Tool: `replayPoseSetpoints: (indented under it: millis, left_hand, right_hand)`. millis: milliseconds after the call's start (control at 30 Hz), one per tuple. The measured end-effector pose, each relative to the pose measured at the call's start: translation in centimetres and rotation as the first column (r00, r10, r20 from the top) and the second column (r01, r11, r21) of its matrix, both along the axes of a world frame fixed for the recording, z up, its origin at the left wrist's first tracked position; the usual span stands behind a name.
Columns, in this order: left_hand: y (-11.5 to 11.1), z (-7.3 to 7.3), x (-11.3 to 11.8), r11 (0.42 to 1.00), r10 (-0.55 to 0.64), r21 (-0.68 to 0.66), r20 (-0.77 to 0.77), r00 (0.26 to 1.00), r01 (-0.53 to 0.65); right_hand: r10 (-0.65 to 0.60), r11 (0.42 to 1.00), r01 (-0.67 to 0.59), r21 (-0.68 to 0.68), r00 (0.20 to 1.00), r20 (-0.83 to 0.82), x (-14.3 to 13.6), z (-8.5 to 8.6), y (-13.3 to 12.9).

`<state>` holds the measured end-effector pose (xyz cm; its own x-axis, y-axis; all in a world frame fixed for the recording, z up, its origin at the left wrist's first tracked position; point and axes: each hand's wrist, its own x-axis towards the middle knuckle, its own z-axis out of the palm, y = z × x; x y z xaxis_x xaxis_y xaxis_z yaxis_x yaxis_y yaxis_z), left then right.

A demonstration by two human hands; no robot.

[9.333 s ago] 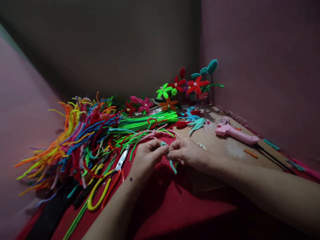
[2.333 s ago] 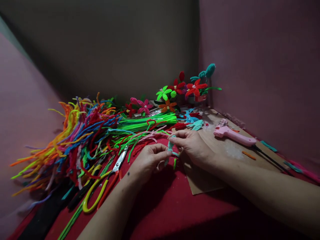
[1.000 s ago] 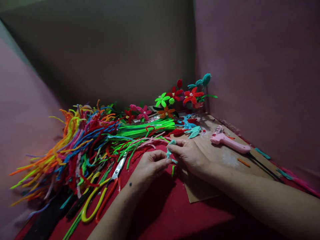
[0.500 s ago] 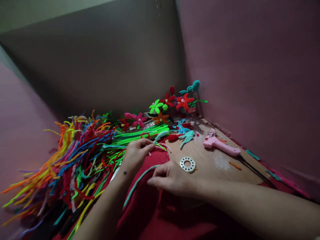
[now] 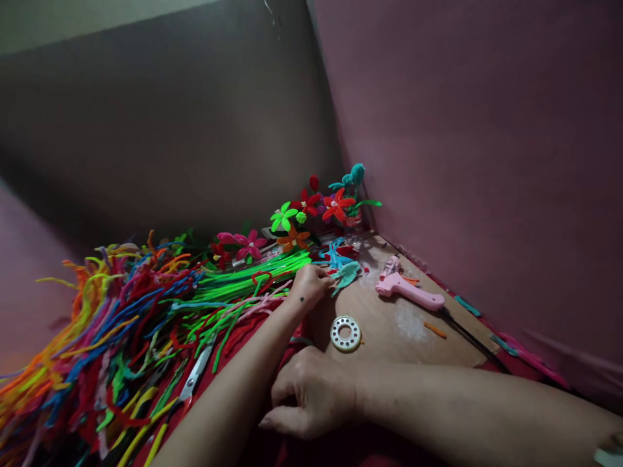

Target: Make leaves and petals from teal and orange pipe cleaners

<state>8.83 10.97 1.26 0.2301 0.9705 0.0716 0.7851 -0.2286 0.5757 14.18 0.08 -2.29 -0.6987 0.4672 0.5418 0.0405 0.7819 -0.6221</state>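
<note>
– Since the last frame, our left hand (image 5: 311,283) has moved right, over to the teal petals (image 5: 347,275) on the cardboard (image 5: 382,347).
– Quick pass, left to right?
– Multicoloured pipe cleaners (image 5: 117,324), scissors (image 5: 195,376), then our left hand: fingers together at the petals' near end. We can't tell if they grip.
– Right hand (image 5: 316,395)?
– Nearer us, fingers curled, thumb apart from index, nothing visible between.
– Petals' long axis?
– Slanted: stem end by our left fingertips, tips pointing away from us and rightward. Pink glue gun (image 5: 411,290) lies farther right.
– Step?
– Probably laying a petal beside others, we judge. Next move calls for freeing the left fingers without dragging anything.
</note>
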Motion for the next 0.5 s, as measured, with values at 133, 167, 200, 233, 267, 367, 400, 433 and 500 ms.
replayPoseSetpoints:
  millis: [133,167,200,233,267,367,400,433,500]
  left_hand:
    - [-0.5,0.4,-1.0,0.995,-0.002,0.101,-0.095,0.995,0.012]
    - [-0.9,0.6,-1.3,0.993,-0.001,0.120,-0.118,0.993,0.015]
    - [-1.4,0.9,-1.7,0.991,0.000,0.133,-0.137,0.991,0.018]
    - [-1.9,1.1,-2.2,0.990,0.001,0.141,-0.155,0.988,0.021]
    - [-2.4,1.3,-2.6,0.989,0.004,0.145,-0.169,0.986,0.021]
    - [-4.3,1.7,-4.2,0.989,0.028,0.146,-0.187,0.982,0.000]
    - [-5.0,1.7,-4.7,0.989,0.030,0.145,-0.173,0.984,-0.004]
    - [-5.7,1.6,-5.2,0.989,0.025,0.145,-0.151,0.988,-0.003]
    - [-7.1,1.4,-6.2,0.990,0.016,0.139,-0.096,0.995,-0.002]
  right_hand:
    - [-0.007,1.000,0.006,0.013,0.998,0.062,0.2,0.2,0.0]
    - [-0.003,1.000,0.003,0.012,0.998,0.067,0.2,0.2,0.0]
    - [-0.001,1.000,0.000,0.011,0.998,0.064,0.2,0.1,-0.1]
    - [0.003,1.000,-0.004,0.012,0.998,0.061,0.2,0.0,-0.1]
    - [0.003,1.000,-0.004,0.013,0.998,0.060,0.2,-0.1,0.0]
    - [0.001,0.999,-0.004,0.035,0.997,0.078,0.3,0.0,-0.1]
    - [0.006,0.999,-0.010,0.045,0.997,0.080,0.4,0.4,-0.3]
    - [0.022,0.998,-0.026,0.052,0.998,0.067,0.7,0.9,-0.6]
    - [0.033,0.999,-0.034,0.017,0.999,0.014,1.6,2.5,-1.5]
